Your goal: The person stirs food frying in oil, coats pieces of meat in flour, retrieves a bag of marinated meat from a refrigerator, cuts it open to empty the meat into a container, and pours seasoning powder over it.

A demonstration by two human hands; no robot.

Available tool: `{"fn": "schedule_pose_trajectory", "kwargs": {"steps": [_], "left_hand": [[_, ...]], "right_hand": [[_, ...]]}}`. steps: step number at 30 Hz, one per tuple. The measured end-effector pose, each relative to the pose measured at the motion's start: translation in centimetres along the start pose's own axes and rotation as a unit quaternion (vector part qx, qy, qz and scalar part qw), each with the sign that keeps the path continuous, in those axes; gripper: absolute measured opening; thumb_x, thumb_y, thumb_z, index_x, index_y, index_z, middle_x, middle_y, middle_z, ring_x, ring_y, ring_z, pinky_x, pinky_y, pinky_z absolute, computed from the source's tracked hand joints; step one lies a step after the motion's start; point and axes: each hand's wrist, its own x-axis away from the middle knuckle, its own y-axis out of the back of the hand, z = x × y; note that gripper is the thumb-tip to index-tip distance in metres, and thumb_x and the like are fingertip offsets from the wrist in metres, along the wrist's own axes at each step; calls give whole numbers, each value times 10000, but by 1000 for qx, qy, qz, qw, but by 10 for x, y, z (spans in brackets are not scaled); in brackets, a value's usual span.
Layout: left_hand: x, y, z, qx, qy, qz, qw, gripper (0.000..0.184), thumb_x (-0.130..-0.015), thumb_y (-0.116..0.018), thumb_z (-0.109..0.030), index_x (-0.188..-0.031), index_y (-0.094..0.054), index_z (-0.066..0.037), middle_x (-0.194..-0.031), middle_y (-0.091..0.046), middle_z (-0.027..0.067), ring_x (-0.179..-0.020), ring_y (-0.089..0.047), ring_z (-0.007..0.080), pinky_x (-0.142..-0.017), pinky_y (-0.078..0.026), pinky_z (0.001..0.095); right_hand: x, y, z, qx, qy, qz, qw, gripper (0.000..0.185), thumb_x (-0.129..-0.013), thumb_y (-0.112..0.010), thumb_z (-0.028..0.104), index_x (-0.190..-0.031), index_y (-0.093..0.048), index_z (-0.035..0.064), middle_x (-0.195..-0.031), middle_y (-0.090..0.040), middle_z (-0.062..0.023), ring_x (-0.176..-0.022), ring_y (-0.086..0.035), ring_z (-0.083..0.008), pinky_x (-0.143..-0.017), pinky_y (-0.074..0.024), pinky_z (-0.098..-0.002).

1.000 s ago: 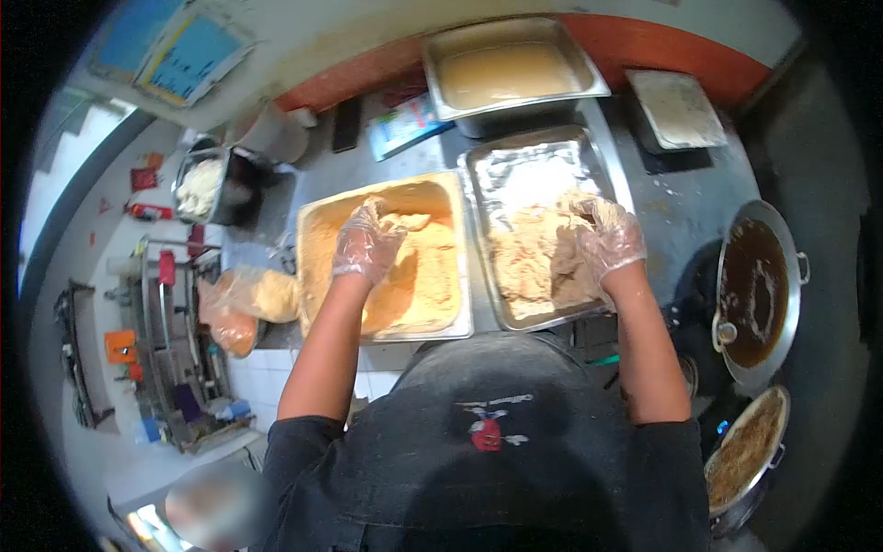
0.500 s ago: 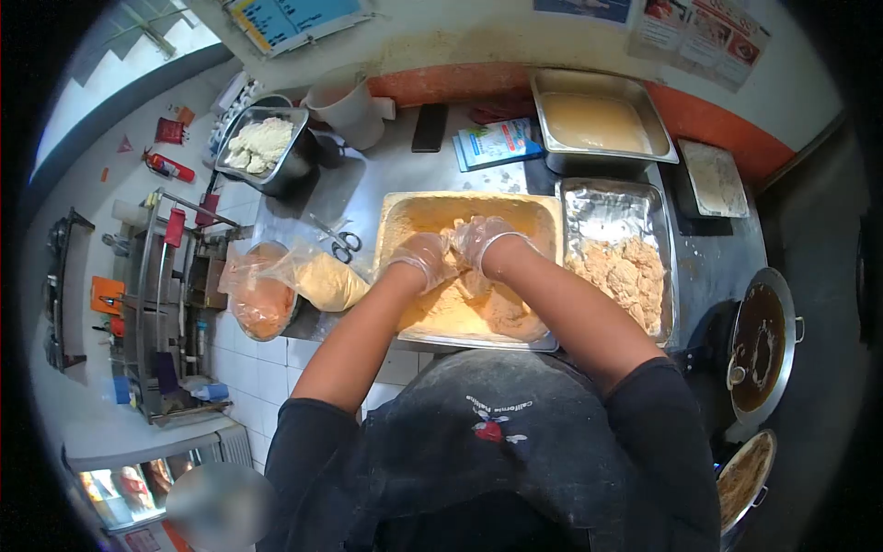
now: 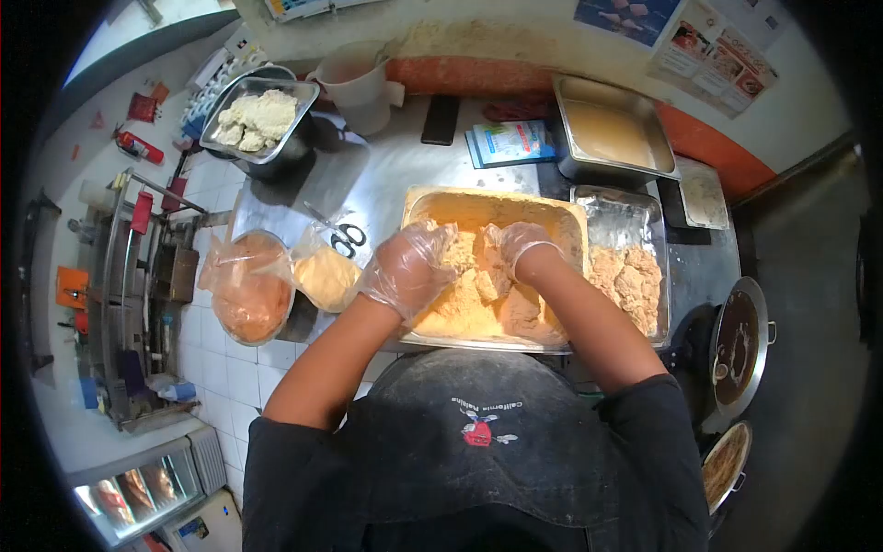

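Left hand (image 3: 411, 267): over the pan's (image 3: 515, 202) left rim; I can't tell if its grip closes.
Right hand (image 3: 526, 247): inside the pan, grip equally unclear.
Powder (image 3: 451, 315): in the pan, at the bench's (image 3: 368, 179) near edge, presumably for reach.
Tray (image 3: 618, 208): beside the pan's right rim, likely keeping pieces (image 3: 627, 281) handy.

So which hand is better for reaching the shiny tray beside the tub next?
Probably the right hand: it's over the side of the tub nearer the shiny tray, while the left hand is at the opposite side.

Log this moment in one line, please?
left hand, gloved: over powder pan | right hand, gloved: over powder pan | coated pieces: neighbouring pan
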Motion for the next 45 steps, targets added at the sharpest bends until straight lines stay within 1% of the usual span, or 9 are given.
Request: {"fn": "schedule_pose_trajectory", "kwargs": {"steps": [12,16,22,27,33,34,40,43,45], "left_hand": [[10,-44,-6,-133,-50,7,990,426,-764,-840,-261,-1147,-746,-99,-1123,-741,138,-1026,-718,328,-911,-590,424],[-17,-33,-47,-35,-55,-35,997,389,-762,-803,-189,-1122,-732,-62,-1090,-739,154,-951,-720,348,-881,-581,412],[-74,-49,-129,169,-20,-43,984,363,-812,-752,-155,-1154,-707,-41,-1068,-719,172,-958,-707,340,-894,-565,420],[-120,-106,-195,-37,-226,-37,973,490,-811,-806,-263,-1255,-687,-92,-1114,-715,172,-1016,-687,360,-936,-555,442],[-86,-165,-204,-102,-202,153,962,524,-807,-801,-292,-1273,-680,-85,-1195,-708,178,-1121,-670,382,-990,-534,463],[-84,-167,-189,-39,-240,66,968,585,-799,-805,-322,-1298,-654,-56,-1185,-707,190,-1128,-666,383,-1005,-529,461],[-62,-96,-62,-207,130,211,946,677,-866,-718,-405,-1391,-579,-1,-1340,-639,255,-1250,-616,377,-1055,-496,443],[-54,-99,-24,-305,128,393,858,716,-885,-664,-439,-1434,-544,4,-1412,-601,244,-1309,-579,384,-1105,-463,429],[-40,-105,-14,-364,96,371,849,799,-891,-624,-450,-1552,-432,-45,-1541,-498,227,-1433,-479,361,-1181,-395,425]], "right_hand": [[88,19,-10,-95,-15,-100,990,332,-898,-671,245,-1215,-723,163,-1090,-716,-154,-1020,-703,-341,-912,-558,-450],[126,-5,-72,-353,-13,-375,857,364,-849,-750,184,-1211,-723,151,-1124,-726,-130,-1026,-707,-305,-921,-562,-400],[172,-17,-181,-232,-195,-262,916,373,-883,-743,318,-1234,-723,194,-1168,-715,-136,-1022,-698,-315,-918,-560,-389],[155,-103,-239,-126,-203,-111,965,402,-924,-694,418,-1267,-707,207,-1194,-712,-143,-1056,-688,-340,-936,-554,-407],[215,-79,-228,-305,-217,-270,887,450,-828,-789,118,-1268,-694,132,-1181,-712,-153,-1070,-679,-336,-960,-548,-417],[216,-89,-230,-286,-196,-294,891,446,-830,-774,102,-1267,-693,131,-1177,-712,-156,-1066,-680,-334,-958,-548,-417],[183,-28,-152,-206,26,-412,887,272,-852,-643,109,-1102,-749,129,-986,-710,-137,-986,-689,-338,-897,-553,-478],[131,12,-84,-153,134,-273,940,227,-901,-608,122,-1080,-748,114,-1021,-734,-152,-1026,-705,-332,-896,-566,-446],[83,21,-46,-85,98,-70,989,233,-936,-587,119,-1098,-754,111,-1124,-742,-156,-1133,-695,-315,-919,-569,-409]]}}
